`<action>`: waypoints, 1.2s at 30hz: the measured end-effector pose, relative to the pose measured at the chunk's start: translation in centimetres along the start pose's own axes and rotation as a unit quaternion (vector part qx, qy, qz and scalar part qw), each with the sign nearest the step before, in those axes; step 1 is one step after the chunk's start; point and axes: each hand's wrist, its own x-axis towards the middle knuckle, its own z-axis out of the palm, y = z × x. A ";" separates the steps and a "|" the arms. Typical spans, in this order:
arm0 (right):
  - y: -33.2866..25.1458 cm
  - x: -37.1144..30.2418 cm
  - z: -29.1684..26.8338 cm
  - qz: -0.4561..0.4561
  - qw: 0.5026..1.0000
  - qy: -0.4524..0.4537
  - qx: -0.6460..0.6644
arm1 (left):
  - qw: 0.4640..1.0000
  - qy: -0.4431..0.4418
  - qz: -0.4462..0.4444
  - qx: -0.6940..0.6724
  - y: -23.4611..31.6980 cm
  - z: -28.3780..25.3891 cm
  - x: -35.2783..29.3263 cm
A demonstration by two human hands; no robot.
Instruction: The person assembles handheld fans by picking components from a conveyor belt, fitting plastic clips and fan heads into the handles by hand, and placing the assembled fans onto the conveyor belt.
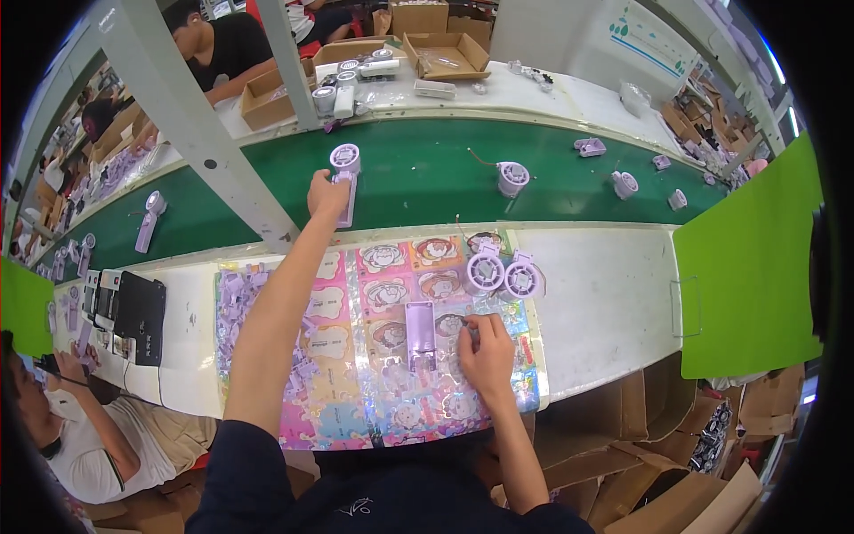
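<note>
My left hand (pixel 327 194) reaches over the green belt, its fingers closed round the handle of a lilac handheld fan (pixel 345 158). The round fan head points away from me. My right hand (pixel 487 351) rests on the colourful printed mat (pixel 342 392), fingers loosely bent and thumb apart, with nothing visible in it. Just left of it lies a lilac handle shell (pixel 421 329), hollow side up. Beyond my right hand stand two lilac round fan heads, one on the left (pixel 485 271) and another on the right (pixel 522 279), side by side.
Small lilac parts (pixel 238 303) are heaped on the mat's left side. Along the green belt (pixel 400 178) sit more fan parts, including a fan head (pixel 512 178) with a wire. A black device (pixel 138 311) stands at left, a green panel (pixel 756 258) at right. Several people sit nearby.
</note>
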 end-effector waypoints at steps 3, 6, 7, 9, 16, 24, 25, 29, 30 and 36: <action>0.1 -0.2 -0.2 0.018 1.000 -0.005 0.005 | 0.991 0.064 0.103 0.064 1.3 -2.1 -4.0; 0.4 -0.6 -0.4 -0.090 0.983 0.122 -0.103 | 0.923 0.102 0.366 0.066 1.7 -4.9 -9.7; 0.2 -0.3 -0.7 -0.104 0.973 0.140 -0.151 | 0.901 0.046 0.425 0.070 1.7 -6.0 -11.9; -0.3 1.4 -1.6 -0.098 0.958 0.145 -0.228 | 0.845 -0.116 0.515 0.081 2.2 -7.6 -16.4; -0.7 8.3 -1.0 -0.155 0.942 0.055 -0.292 | 0.690 -0.327 0.616 0.193 -0.3 -9.0 -26.3; -2.4 3.8 -3.7 -0.202 0.944 -0.069 -0.251 | 0.743 -0.272 0.584 0.180 -3.0 -10.8 -25.0; -2.6 2.9 -4.5 -0.222 0.939 -0.101 -0.244 | 0.742 -0.248 0.597 0.176 -2.7 -11.8 -25.0; -3.1 0.4 -6.8 -0.195 0.953 -0.201 -0.120 | 0.811 -0.344 0.441 0.174 -3.6 -13.3 -24.8; -3.8 -0.1 -7.3 -0.171 0.961 -0.194 -0.093 | 0.810 -0.347 0.440 0.172 -3.4 -13.3 -24.9; -4.2 -1.5 -7.6 -0.111 0.976 -0.181 -0.040 | 0.820 -0.382 0.380 0.194 -2.5 -13.2 -26.1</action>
